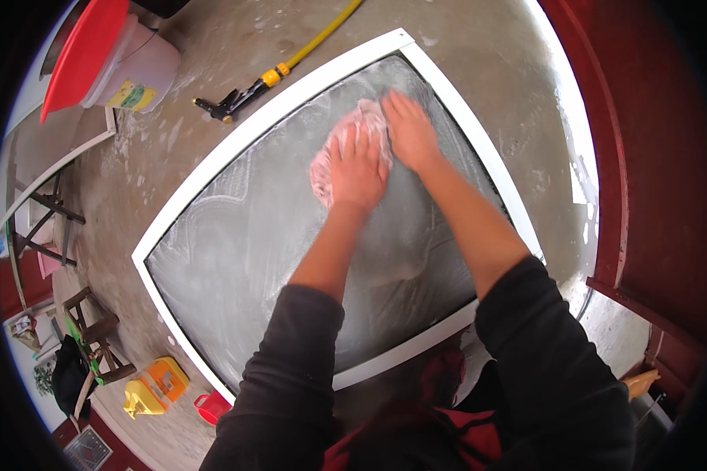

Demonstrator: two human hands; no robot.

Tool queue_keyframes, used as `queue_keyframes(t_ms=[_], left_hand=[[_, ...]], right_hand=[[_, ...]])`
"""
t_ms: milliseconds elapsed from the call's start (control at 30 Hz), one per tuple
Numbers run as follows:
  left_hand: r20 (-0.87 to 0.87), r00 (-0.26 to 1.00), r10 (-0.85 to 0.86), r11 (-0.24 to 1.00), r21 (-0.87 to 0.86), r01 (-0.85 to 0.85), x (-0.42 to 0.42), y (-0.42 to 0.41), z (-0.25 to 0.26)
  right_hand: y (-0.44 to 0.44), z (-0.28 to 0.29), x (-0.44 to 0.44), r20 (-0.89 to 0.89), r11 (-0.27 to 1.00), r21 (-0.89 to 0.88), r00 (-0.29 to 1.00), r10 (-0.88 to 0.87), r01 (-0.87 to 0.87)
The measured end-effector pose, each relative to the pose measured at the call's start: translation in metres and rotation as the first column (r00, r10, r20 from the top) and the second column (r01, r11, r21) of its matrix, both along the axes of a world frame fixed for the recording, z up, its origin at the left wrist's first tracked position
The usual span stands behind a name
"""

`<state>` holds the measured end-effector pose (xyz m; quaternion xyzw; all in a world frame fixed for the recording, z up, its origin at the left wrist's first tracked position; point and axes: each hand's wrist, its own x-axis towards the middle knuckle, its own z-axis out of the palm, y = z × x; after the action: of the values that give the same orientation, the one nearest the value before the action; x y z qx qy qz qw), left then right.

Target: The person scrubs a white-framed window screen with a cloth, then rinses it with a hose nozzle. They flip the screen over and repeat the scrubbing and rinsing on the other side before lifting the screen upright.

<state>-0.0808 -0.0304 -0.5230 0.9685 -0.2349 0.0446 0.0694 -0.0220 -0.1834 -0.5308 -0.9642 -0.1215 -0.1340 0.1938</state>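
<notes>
My left hand lies over a wet, soapy pink cloth, fingers spread, pressing it against a white-framed window panel. The panel's grey surface carries whitish suds in streaks and swirls. Just right of the cloth, my right hand rests flat near the panel's upper right part and holds nothing. Its fingertips are close to the cloth's edge; I cannot tell whether they touch it. Dark sleeves are pushed up on both forearms.
A yellow hose with a black spray gun lies beyond the panel on the wet floor. At upper left stand a white bucket and a red basin. A yellow jug, a red scoop and a wooden stool are at left.
</notes>
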Motion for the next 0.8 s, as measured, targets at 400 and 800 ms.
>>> queue_keyframes(t_ms=[400, 800], left_hand=[[-0.648, 0.726, -0.230, 0.973, -0.161, 0.164, -0.149, 0.215, 0.079], [-0.108, 0.988, 0.110, 0.971, -0.202, -0.131, -0.323, 0.284, 0.037]], right_hand=[[0.042, 0.002, -0.137, -0.139, 0.956, -0.017, 0.947, 0.289, -0.294], [0.237, 0.041, -0.314, -0.301, 0.858, 0.096, 0.807, 0.508, -0.504]])
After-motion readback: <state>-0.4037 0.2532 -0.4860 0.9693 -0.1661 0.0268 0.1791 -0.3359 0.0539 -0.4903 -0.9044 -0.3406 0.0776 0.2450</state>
